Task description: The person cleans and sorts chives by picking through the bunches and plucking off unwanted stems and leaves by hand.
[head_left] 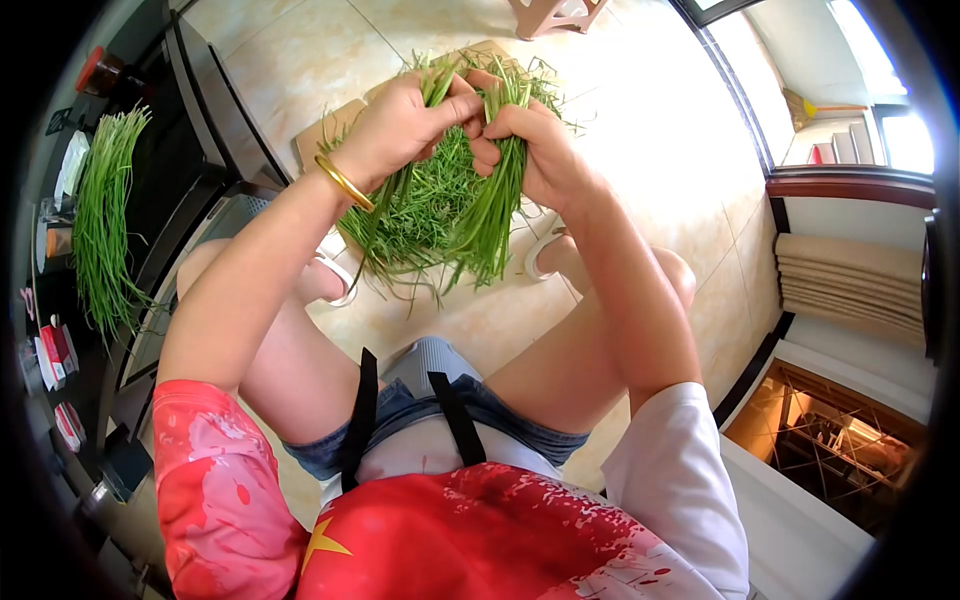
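Note:
Long green stalks hang from both my hands over a loose green heap (425, 205) on flattened cardboard (312, 135) on the floor. My left hand (400, 125), with a gold bangle (344, 183) at the wrist, is wrapped round a bunch of stalks. Close beside it, my right hand (535, 145) grips a thicker bunch (495, 215) whose long ends hang down toward the heap. The fingers of the two hands nearly meet at the top of the stalks; which fingertips touch is hard to tell.
Another bundle of green stalks (105, 215) lies on the dark furniture at the left, near a red-lidded jar (100, 72) and small packets (57, 352). A plastic stool (557, 18) stands beyond the heap. My feet are on either side of the heap.

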`<action>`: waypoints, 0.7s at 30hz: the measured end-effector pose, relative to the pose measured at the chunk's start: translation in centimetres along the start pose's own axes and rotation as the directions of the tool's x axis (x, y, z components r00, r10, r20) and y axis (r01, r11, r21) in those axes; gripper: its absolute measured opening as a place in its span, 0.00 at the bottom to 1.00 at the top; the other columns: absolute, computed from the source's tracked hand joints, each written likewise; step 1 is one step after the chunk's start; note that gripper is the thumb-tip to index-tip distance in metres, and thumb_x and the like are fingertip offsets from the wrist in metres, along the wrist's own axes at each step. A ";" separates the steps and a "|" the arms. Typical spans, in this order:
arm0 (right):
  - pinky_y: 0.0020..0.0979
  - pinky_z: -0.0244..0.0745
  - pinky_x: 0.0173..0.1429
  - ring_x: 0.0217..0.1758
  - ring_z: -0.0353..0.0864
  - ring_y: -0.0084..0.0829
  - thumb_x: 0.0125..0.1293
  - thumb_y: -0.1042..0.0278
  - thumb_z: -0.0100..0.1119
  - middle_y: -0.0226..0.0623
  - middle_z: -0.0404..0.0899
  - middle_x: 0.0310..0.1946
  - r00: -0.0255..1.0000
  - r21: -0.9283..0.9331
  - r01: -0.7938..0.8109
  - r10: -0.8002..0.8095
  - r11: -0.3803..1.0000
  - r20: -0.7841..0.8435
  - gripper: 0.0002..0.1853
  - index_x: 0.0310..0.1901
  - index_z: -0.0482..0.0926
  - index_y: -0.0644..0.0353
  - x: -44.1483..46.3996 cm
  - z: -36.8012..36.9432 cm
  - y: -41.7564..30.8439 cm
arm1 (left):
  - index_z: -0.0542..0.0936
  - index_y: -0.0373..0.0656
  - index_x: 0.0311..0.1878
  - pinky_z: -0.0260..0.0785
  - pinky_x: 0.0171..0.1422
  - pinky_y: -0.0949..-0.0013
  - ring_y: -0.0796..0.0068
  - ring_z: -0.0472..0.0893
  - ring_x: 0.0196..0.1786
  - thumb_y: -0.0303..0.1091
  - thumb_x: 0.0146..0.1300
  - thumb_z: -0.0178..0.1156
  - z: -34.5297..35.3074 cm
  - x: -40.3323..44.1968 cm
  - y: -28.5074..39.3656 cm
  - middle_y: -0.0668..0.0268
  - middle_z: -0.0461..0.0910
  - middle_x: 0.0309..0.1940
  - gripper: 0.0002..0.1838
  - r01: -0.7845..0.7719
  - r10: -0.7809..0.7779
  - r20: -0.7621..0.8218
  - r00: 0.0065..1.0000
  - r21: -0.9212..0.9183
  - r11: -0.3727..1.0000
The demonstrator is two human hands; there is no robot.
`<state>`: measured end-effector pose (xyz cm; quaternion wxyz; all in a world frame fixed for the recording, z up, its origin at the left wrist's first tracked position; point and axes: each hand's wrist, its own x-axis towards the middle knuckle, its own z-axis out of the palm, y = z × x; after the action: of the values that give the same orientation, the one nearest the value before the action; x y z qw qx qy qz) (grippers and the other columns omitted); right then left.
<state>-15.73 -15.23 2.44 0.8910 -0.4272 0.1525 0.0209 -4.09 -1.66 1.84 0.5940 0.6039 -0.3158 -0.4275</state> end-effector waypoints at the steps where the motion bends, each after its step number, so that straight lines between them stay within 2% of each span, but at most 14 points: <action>1: 0.30 0.69 0.31 0.25 0.70 0.26 0.57 0.78 0.47 0.34 0.70 0.29 1.000 0.000 -0.002 0.002 1.000 -0.001 0.21 0.55 0.63 0.60 0.1 0.0 0.0 | 0.75 0.46 0.40 0.48 0.19 0.82 0.92 0.59 0.17 0.45 0.65 0.60 0.0 -0.1 0.1 0.79 0.68 0.20 0.12 0.001 -0.001 0.000 1.000 -0.002 1.000; 3: 0.30 0.69 0.32 0.26 0.71 0.28 0.57 0.79 0.47 0.36 0.70 0.30 1.000 -0.002 0.003 -0.003 1.000 -0.012 0.21 0.55 0.64 0.61 0.2 0.1 -0.1 | 0.75 0.46 0.38 0.48 0.18 0.82 0.92 0.60 0.17 0.45 0.66 0.59 -0.2 -0.3 0.8 0.78 0.70 0.21 0.12 0.006 -0.006 0.003 1.000 -0.113 0.994; 5: 0.31 0.70 0.32 0.27 0.71 0.28 0.57 0.79 0.47 0.37 0.71 0.30 1.000 -0.021 -0.007 0.007 1.000 -0.010 0.22 0.56 0.64 0.62 0.1 0.1 0.0 | 0.75 0.46 0.38 0.48 0.18 0.82 0.92 0.61 0.17 0.44 0.66 0.59 -0.2 -0.1 1.0 0.78 0.72 0.21 0.12 0.025 -0.024 0.028 0.999 -0.047 0.999; 7: 0.31 0.70 0.33 0.27 0.72 0.28 0.57 0.79 0.47 0.38 0.71 0.31 1.000 -0.043 -0.016 0.016 0.999 -0.008 0.22 0.56 0.65 0.62 0.0 0.1 0.3 | 0.75 0.46 0.38 0.49 0.18 0.82 0.92 0.61 0.17 0.44 0.66 0.59 -0.3 0.2 -0.1 0.77 0.72 0.20 0.12 -0.134 0.125 0.085 0.989 0.123 0.983; 9: 0.31 0.70 0.33 0.27 0.72 0.29 0.57 0.79 0.46 0.38 0.70 0.30 0.999 -0.098 -0.036 0.034 0.995 -0.019 0.24 0.58 0.64 0.63 0.0 0.3 0.4 | 0.75 0.46 0.38 0.50 0.19 0.82 0.92 0.62 0.17 0.44 0.66 0.59 -0.4 0.3 -0.5 0.76 0.73 0.19 0.12 -0.169 0.158 0.085 0.984 0.137 0.976; 10: 0.32 0.72 0.35 0.29 0.75 0.31 0.58 0.80 0.44 0.41 0.73 0.31 1.000 -0.122 -0.001 -0.001 0.992 -0.016 0.29 0.63 0.60 0.63 -0.1 0.8 0.2 | 0.74 0.46 0.38 0.50 0.19 0.82 0.92 0.62 0.17 0.44 0.66 0.59 -0.3 0.1 -0.4 0.76 0.73 0.19 0.12 -0.103 0.096 0.069 0.993 0.102 0.989; 12: 0.32 0.74 0.37 0.31 0.77 0.33 0.58 0.80 0.43 0.43 0.74 0.33 0.999 -0.131 0.005 -0.011 0.991 -0.042 0.30 0.65 0.57 0.63 -0.2 1.1 -0.1 | 0.73 0.47 0.39 0.50 0.19 0.82 0.92 0.61 0.17 0.44 0.67 0.58 -0.2 -0.3 0.3 0.78 0.70 0.18 0.11 0.040 -0.040 0.018 0.999 -0.006 0.999; 14: 0.33 0.76 0.42 0.39 0.81 0.37 0.59 0.79 0.40 0.50 0.78 0.38 0.997 -0.142 0.008 -0.019 0.990 -0.073 0.31 0.67 0.51 0.67 -0.2 1.2 -0.9 | 0.73 0.46 0.38 0.51 0.18 0.81 0.91 0.61 0.16 0.43 0.67 0.58 -0.6 0.2 0.0 0.78 0.69 0.18 0.11 0.007 -0.009 -0.042 0.999 -0.053 0.999; 15: 0.33 0.76 0.42 0.39 0.81 0.37 0.59 0.79 0.40 0.50 0.78 0.38 0.997 -0.151 0.010 -0.021 0.989 -0.068 0.31 0.67 0.51 0.67 -0.1 1.3 -1.1 | 0.74 0.45 0.38 0.51 0.18 0.81 0.90 0.61 0.16 0.43 0.66 0.59 -0.7 0.3 0.0 0.77 0.67 0.17 0.11 -0.011 0.003 -0.087 0.996 -0.096 0.995; 17: 0.33 0.76 0.43 0.39 0.80 0.36 0.59 0.79 0.39 0.50 0.78 0.37 0.981 -0.077 0.078 -0.090 0.994 -0.169 0.29 0.65 0.53 0.70 -0.1 1.1 -0.9 | 0.73 0.45 0.37 0.52 0.18 0.81 0.90 0.61 0.16 0.43 0.67 0.58 -1.1 0.2 0.4 0.78 0.66 0.19 0.11 0.001 -0.008 -0.069 0.998 -0.108 0.994; 18: 0.33 0.76 0.43 0.39 0.80 0.34 0.61 0.78 0.41 0.47 0.78 0.35 0.979 -0.072 0.092 -0.103 0.993 -0.178 0.25 0.62 0.60 0.70 -0.1 1.0 -0.9 | 0.73 0.44 0.36 0.52 0.18 0.81 0.90 0.61 0.16 0.42 0.67 0.58 -1.4 0.3 0.1 0.78 0.67 0.19 0.12 0.006 -0.013 -0.065 0.998 -0.100 0.995; 19: 0.33 0.76 0.43 0.39 0.80 0.34 0.61 0.78 0.41 0.47 0.78 0.35 0.978 -0.074 0.090 -0.102 0.993 -0.181 0.25 0.62 0.60 0.70 -0.2 1.0 -0.8 | 0.73 0.44 0.36 0.53 0.18 0.81 0.90 0.62 0.17 0.42 0.67 0.57 -1.5 0.4 -0.2 0.78 0.68 0.20 0.12 0.014 -0.020 -0.061 0.998 -0.093 0.996; 21: 0.30 0.75 0.41 0.37 0.79 0.30 0.67 0.74 0.45 0.41 0.78 0.34 0.989 -0.156 0.038 -0.060 0.987 -0.138 0.17 0.56 0.67 0.69 -0.3 1.2 -0.8 | 0.73 0.44 0.36 0.53 0.19 0.80 0.90 0.62 0.17 0.42 0.67 0.57 -1.2 0.2 -0.1 0.78 0.68 0.20 0.12 -0.009 0.005 -0.068 0.998 -0.060 0.998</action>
<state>-15.61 -14.82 3.89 0.8428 -0.4982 0.2029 -0.0197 -2.99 -1.30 1.58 0.6237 0.5988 -0.2848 -0.4139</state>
